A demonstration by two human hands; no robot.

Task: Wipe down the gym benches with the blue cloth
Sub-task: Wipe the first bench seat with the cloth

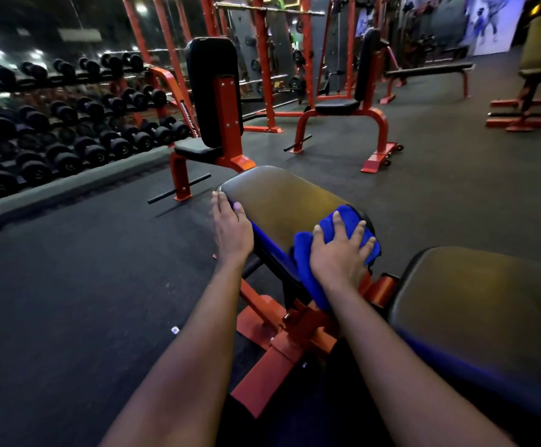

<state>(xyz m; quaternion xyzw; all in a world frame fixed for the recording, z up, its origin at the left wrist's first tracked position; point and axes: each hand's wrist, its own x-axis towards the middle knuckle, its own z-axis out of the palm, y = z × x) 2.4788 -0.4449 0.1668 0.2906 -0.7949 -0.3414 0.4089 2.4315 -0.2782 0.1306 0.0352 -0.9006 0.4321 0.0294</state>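
Your right hand [340, 253] lies flat on the blue cloth [303, 250], fingers spread wide and pressing it onto the near right corner of the small bench pad [279, 195]. Part of the cloth hangs off the near edge toward the red frame [275, 337]. Your left hand [232, 230] holds nothing. Its fingers are straight along the pad's left side, with the thumb on top, steadying it.

The step in hand looks like wiping this pad, and most of its top surface, out to the far rounded end, probably still needs a pass.

- Keep the palm flat, so the whole cloth touches the pad and not just the part under your fingertips.
- Push in long overlapping strokes from the near edge to the far end, then come back down the next strip.
- Gather up the hanging part so it does not drag over the frame.
- When you reach the left edge, move your left hand out of the way, then run the cloth down the sides as well.

The larger pad [482, 301] just beside you on the right belongs to the same bench, and I'd do it next. After that, the upright seat [212, 91] and the flat bench [430, 71] stand well apart across the floor [69, 269].
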